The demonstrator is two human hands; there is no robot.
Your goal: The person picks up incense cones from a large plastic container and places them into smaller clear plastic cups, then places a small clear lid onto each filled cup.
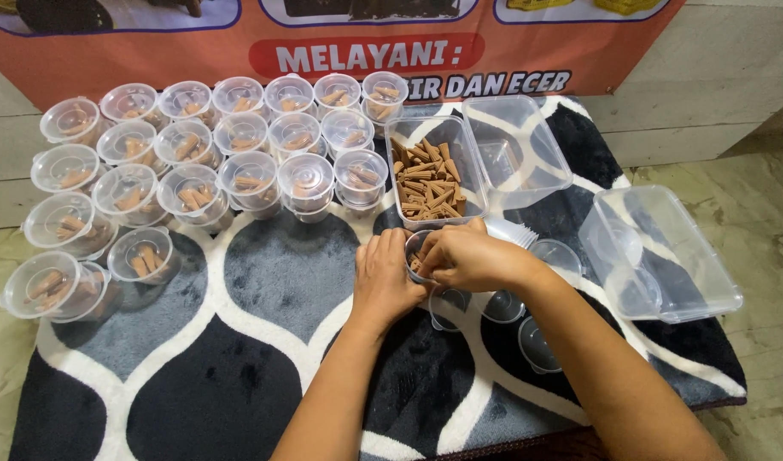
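The head view is looking down on a black, grey and white rug [263, 282] lying on a pale floor [750, 213], and both hands are meeting near its middle. The left hand [387, 277] is curling around the left side of a small clear cup [415, 258] and gripping it, fingers wrapped to the wall. The right hand [468, 256] is lying over the cup's top from the right, fingers bent down onto its rim, so it is pressing or pinching there; whether it is holding anything of its own I cannot tell. The cup is sitting just in front of an open clear tray [430, 175] that is holding many brown cones [427, 183], and a few brown pieces are showing inside the cup. A clear lid [515, 149] is leaning just beside the tray on its right. A second clear box [660, 252] is lying well to the right, at the rug's edge. Empty cups [537, 346] are lying near the right forearm, some on their sides, and a stack of white lids [511, 230] is peeking out behind the right hand. To the left, rows of closed filled cups [238, 145] are standing close together, each showing brown cones through its lid. An orange banner [195, 51] is hanging along the wall behind them.
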